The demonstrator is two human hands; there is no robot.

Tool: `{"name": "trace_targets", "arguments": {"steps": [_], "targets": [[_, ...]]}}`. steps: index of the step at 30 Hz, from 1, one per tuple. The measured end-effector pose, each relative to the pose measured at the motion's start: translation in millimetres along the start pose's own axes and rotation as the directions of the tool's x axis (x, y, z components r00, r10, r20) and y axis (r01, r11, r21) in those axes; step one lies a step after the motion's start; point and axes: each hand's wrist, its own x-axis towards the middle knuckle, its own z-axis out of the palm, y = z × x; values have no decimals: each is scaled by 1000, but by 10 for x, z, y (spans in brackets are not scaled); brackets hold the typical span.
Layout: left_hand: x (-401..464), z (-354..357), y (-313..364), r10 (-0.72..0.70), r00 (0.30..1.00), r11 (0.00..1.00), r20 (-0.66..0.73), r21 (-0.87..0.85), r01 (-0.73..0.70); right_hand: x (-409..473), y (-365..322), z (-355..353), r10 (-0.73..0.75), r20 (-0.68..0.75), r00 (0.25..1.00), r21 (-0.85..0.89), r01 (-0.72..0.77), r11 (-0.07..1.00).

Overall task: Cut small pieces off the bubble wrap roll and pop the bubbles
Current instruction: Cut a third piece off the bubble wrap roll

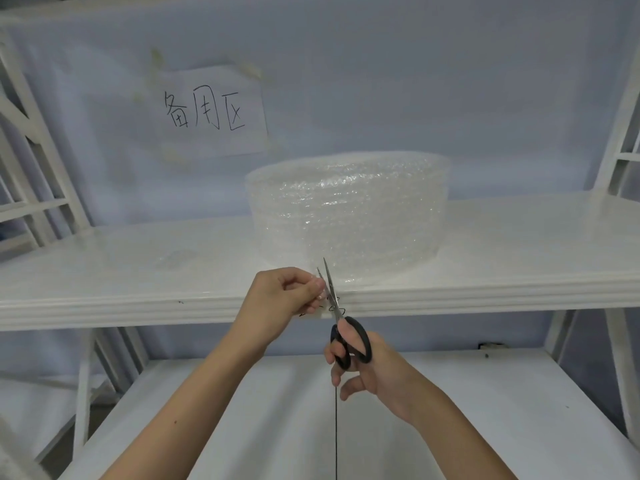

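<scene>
Pinching loose bubble wrap edge (320, 289): left hand (287, 294), fingers clamped. Right hand (360, 362) grips one pair black-handled scissors (341, 323), blades parted just right of pinch. One bubble wrap roll (348, 216) on white shelf (138, 271) behind pinch. One handwritten paper sign (209, 112) up left.

Looks like a storeroom or packing area: white metal shelving (485, 292) with a lower shelf (450, 410) beneath, plain pale wall (415, 81), taped-up handwritten paper sign (211, 110) in Chinese characters, big bubble wrap roll (349, 213) stored on the upper shelf.
</scene>
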Motion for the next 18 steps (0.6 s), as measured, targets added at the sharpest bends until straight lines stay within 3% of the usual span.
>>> {"name": "trace_targets", "arguments": {"steps": [18], "targets": [[19, -13, -26, -2, 1000, 998, 3, -60, 2, 5, 143, -87, 4, 8, 1000, -22, -4, 1000]]}}
